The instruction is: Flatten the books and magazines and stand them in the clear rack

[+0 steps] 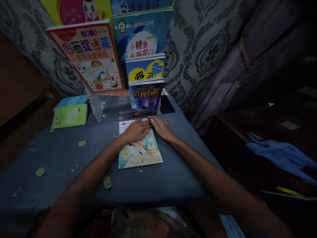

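Observation:
A thin illustrated book (141,153) lies closed on the cloth-covered table, its cover pale with yellow, green and white drawings. Across its upper half my left hand (135,131) rests flat, palm down, with the fingers reaching toward the right edge. At the book's top right corner, my right hand (159,127) has its fingers bent around the edge, close against my left fingertips. The ends of the right fingers are partly hidden. Just behind both hands stands a dark blue book (145,99) with gold lettering, in a clear acrylic stand (109,107).
More upright books fill the stand, among them a red-bordered one (95,59) and a teal one (143,33). Left of it lie a green book (69,116) and a blue one (70,100). A black phone (166,104) lies at right. Blue gloves (282,153) rest on a dark surface beyond.

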Action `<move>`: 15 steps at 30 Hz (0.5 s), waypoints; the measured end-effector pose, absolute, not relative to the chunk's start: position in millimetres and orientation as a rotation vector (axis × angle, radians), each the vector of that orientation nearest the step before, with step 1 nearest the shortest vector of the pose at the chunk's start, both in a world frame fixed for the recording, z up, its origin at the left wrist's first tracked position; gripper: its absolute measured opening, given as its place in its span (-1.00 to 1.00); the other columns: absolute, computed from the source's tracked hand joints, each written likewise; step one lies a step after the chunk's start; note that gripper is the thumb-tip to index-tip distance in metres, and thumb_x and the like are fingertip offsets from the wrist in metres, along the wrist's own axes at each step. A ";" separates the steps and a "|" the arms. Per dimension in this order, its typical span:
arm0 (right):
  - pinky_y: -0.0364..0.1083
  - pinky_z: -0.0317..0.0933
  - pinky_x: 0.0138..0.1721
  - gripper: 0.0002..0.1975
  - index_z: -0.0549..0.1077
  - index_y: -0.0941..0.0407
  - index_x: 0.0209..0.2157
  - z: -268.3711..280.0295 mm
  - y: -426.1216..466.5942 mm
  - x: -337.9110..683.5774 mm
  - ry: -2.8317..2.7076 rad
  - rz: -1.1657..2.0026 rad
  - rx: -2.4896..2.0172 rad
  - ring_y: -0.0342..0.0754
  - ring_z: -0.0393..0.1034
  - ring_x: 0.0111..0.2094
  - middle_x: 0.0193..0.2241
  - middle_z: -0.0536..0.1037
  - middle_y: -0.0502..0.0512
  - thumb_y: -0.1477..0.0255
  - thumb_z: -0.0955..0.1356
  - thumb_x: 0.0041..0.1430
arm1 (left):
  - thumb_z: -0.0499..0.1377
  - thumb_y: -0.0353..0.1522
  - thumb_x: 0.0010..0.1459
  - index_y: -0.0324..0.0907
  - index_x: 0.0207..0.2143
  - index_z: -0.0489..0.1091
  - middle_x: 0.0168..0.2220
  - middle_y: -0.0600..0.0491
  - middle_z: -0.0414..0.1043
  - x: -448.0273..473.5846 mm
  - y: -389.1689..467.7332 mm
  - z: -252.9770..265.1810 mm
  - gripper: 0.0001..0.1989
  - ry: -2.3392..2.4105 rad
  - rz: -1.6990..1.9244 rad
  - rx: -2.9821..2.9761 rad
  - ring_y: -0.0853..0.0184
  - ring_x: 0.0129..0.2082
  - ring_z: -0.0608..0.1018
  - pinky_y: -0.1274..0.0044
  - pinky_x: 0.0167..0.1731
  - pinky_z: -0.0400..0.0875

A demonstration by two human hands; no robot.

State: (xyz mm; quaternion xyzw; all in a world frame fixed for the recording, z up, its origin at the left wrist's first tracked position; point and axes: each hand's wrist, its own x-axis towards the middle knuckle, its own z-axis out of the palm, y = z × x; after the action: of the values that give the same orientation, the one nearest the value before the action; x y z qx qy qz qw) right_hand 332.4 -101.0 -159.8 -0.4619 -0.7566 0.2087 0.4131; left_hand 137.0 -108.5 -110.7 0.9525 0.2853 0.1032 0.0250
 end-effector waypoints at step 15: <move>0.14 0.34 0.10 -0.61 0.46 0.10 0.05 -160.4 -100.7 334.8 -1.937 0.535 -1.181 0.12 0.50 0.04 0.02 0.60 0.21 0.26 0.15 0.40 | -0.12 -0.24 0.46 -0.11 0.25 0.33 0.30 -0.03 0.30 131.2 -144.9 -112.4 -0.56 0.738 0.246 2.933 0.25 0.35 0.29 0.21 0.35 0.08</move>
State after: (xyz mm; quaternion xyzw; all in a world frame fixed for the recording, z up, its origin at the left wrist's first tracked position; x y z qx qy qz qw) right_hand 334.8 -100.7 -160.4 -0.4655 -0.7638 0.2108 0.3943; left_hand 131.2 -144.9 -112.4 0.9652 0.2429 0.0809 0.0535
